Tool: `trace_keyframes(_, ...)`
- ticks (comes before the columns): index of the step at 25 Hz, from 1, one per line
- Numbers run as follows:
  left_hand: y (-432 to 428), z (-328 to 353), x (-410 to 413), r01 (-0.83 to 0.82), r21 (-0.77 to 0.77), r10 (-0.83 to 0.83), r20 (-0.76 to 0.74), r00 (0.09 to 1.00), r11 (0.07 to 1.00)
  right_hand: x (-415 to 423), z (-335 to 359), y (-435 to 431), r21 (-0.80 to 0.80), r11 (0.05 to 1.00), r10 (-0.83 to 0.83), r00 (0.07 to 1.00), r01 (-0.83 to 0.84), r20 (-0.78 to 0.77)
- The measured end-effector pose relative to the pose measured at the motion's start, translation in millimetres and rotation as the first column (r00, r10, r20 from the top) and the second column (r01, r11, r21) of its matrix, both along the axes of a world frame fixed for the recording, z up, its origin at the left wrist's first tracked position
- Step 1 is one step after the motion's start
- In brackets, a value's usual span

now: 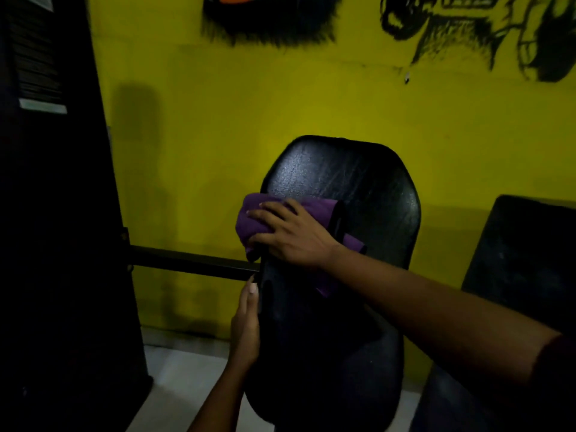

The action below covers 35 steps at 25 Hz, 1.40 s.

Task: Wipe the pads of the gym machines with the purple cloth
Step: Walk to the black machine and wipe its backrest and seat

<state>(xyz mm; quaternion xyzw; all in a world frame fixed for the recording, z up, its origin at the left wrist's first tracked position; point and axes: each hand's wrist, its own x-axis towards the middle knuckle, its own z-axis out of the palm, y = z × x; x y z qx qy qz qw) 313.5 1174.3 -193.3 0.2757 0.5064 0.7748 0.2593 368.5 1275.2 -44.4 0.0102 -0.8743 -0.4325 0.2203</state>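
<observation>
Purple cloth [318, 210], black pad [367, 194], yellow wall [218, 135] with black painted drawings [467, 29]

Place was gym. Black vinyl back pad [343, 182] stood on machine; second black pad [523, 260] at right; steel crossbar [187, 263] ran to dark machine frame [62, 213]. Yellow wall [218, 120] carried black painted mural [271, 23].

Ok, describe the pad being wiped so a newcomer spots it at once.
Find the yellow wall with black drawings. Before it, the tall rounded black pad stands centre, left of a squarer pad. Only it has the purple cloth on it, pressed by the right hand.
</observation>
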Motion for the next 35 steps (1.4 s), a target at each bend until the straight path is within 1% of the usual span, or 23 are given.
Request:
trace_keyframes(2, -9.1, 10.9, 6.4, -0.052, -0.015, 0.050, -0.074, 0.996, 0.999, -2.0, -21.5, -8.9, 0.002, 0.993, 0.112, 0.977, -0.115, 0.182)
trace_keyframes(3, -10.0, 10.3, 7.2, -0.048, -0.027, 0.045, -0.099, 0.994, 0.998, -2.3, -27.2, -12.2, 0.003, 0.987, 0.152, 0.957, -0.158, 0.246)
trace_keyframes(4, -10.6, 8.0, 6.8, -0.043, -0.035, 0.039, -0.113, 0.993, 0.998, -3.6, -24.2, -12.2, 0.009, 0.986, 0.157, 0.945, -0.166, 0.287)
trace_keyframes(5, -11.3, 7.0, 6.7, -0.025, -0.028, 0.022, -0.120, 0.993, 0.999, -7.1, -15.6, -8.7, 0.021, 0.986, 0.153, 0.941, -0.167, 0.301)
trace_keyframes(8, -6.1, 2.1, -2.5, 0.035, 0.003, -0.034, -0.072, 0.997, 0.999, -21.5, 16.6, 9.2, 0.040, 0.986, 0.148, 0.958, -0.163, 0.244)
trace_keyframes(10, 0.3, 11.5, -8.1, 0.067, 0.005, -0.066, -0.117, 0.991, 0.998, -30.3, 34.3, 18.4, 0.041, 0.990, 0.121, 0.970, -0.132, 0.213)
trace_keyframes(13, 8.9, 46.6, -8.6, 0.058, -0.037, -0.065, -0.250, 0.966, 0.998, -38.5, 60.7, 29.8, 0.031, 0.996, 0.081, 0.994, -0.084, 0.077)
trace_keyframes(15, 18.9, 63.6, -12.0, 0.005, -0.038, -0.018, -0.344, 0.939, 0.999, -39.4, 77.1, 37.2, -0.039, 0.999, 0.024, 0.998, -0.026, -0.059)
trace_keyframes(17, 24.5, 76.7, -10.9, -0.036, -0.030, 0.021, -0.414, 0.910, 0.999, -36.3, 88.9, 44.8, -0.111, 0.994, -0.034, 0.987, 0.017, -0.155)
trace_keyframes(19, 24.3, 77.9, -8.5, -0.087, -0.037, 0.060, -0.462, 0.885, 0.996, -32.8, 98.1, 53.5, -0.152, 0.988, -0.069, 0.976, 0.038, -0.204)
trace_keyframes(21, 23.3, 73.8, -7.6, -0.112, -0.009, 0.094, -0.482, 0.871, 0.994, -26.7, 106.0, 59.7, -0.225, 0.973, -0.105, 0.959, 0.045, -0.263)
trace_keyframes(23, 22.4, 72.1, -5.9, -0.121, 0.014, 0.111, -0.500, 0.859, 0.993, -14.6, 113.8, 67.2, -0.299, 0.952, -0.172, 0.922, 0.064, -0.348)
trace_keyframes(26, 24.2, 69.5, -7.9, -0.121, 0.037, 0.123, -0.506, 0.854, 0.992, 17.0, 119.1, 81.1, -0.451, 0.885, -0.338, 0.824, 0.114, -0.455)
trace_keyframes(28, 24.2, 70.0, -7.5, -0.110, 0.046, 0.118, -0.503, 0.856, 0.993, 44.3, 116.5, 89.8, -0.496, 0.861, -0.393, 0.764, 0.111, -0.511)
trace_keyframes(30, 23.8, 70.9, -6.5, -0.105, 0.044, 0.113, -0.490, 0.864, 0.993, 71.6, 109.6, 98.4, -0.531, 0.841, -0.427, 0.726, 0.100, -0.539)
trace_keyframes(33, 22.4, 69.8, -6.3, -0.101, 0.039, 0.108, -0.477, 0.873, 0.994, 102.1, 87.0, 103.3, -0.612, 0.791, -0.475, 0.651, 0.020, -0.592)
trace_keyframes(35, 21.8, 69.1, -5.7, -0.098, 0.019, 0.096, -0.474, 0.875, 0.995, 117.3, 67.3, 100.0, -0.645, 0.759, -0.467, 0.612, -0.095, -0.639)
